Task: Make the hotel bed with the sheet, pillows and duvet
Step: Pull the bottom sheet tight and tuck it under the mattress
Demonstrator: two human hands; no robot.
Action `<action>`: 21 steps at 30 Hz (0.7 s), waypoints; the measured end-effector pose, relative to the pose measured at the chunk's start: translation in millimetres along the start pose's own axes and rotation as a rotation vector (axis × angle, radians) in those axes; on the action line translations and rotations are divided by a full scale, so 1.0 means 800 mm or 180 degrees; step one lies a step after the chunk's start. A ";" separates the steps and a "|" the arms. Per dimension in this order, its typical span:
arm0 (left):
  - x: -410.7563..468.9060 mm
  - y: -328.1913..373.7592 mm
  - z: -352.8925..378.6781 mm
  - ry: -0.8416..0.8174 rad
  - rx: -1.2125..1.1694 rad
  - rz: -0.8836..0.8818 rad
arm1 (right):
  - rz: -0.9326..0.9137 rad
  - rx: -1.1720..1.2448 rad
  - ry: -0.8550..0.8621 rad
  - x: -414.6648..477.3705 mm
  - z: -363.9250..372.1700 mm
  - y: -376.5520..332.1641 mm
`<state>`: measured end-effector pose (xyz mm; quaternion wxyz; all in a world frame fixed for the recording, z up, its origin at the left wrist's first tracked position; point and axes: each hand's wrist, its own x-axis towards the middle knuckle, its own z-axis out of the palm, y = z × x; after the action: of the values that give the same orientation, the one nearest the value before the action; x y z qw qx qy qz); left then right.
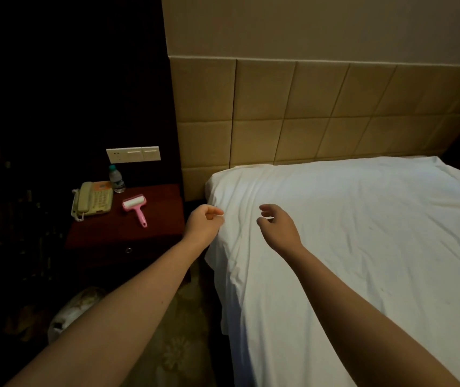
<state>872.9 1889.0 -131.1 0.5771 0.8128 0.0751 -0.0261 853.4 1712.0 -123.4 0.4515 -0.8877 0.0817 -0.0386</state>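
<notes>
Two hands mid-frame: left hand [203,222] pinches the white sheet [362,233] at its edge (fingers curled); right hand [277,229] hovers above, loosely open.

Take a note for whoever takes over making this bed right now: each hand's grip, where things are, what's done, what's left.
Left hand: pinches the sheet at the head-end corner beside the nightstand.
Right hand: relaxed, holds nothing, over the sheet.
Done: sheet spread out flat but wrinkled; its near side hangs loose.
Left: smooth and tuck the sheet, then add pillows and duvet; neither is in view.
</notes>
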 end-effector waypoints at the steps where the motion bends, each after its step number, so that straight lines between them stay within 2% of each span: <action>1: 0.012 0.005 0.001 0.0018 -0.0007 0.0004 | 0.0008 0.0018 -0.0012 0.016 -0.001 -0.001; 12: 0.170 0.013 -0.008 0.0117 -0.0013 -0.0106 | 0.0029 0.0071 -0.0053 0.170 0.049 -0.026; 21: 0.384 0.018 -0.037 -0.0374 0.0078 -0.0040 | 0.0331 0.0134 0.0311 0.338 0.130 -0.061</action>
<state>1176.9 1940.7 -147.3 0.5704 0.8163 0.0459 -0.0784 1139.5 1774.3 -146.4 0.4669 -0.8696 0.1489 -0.0600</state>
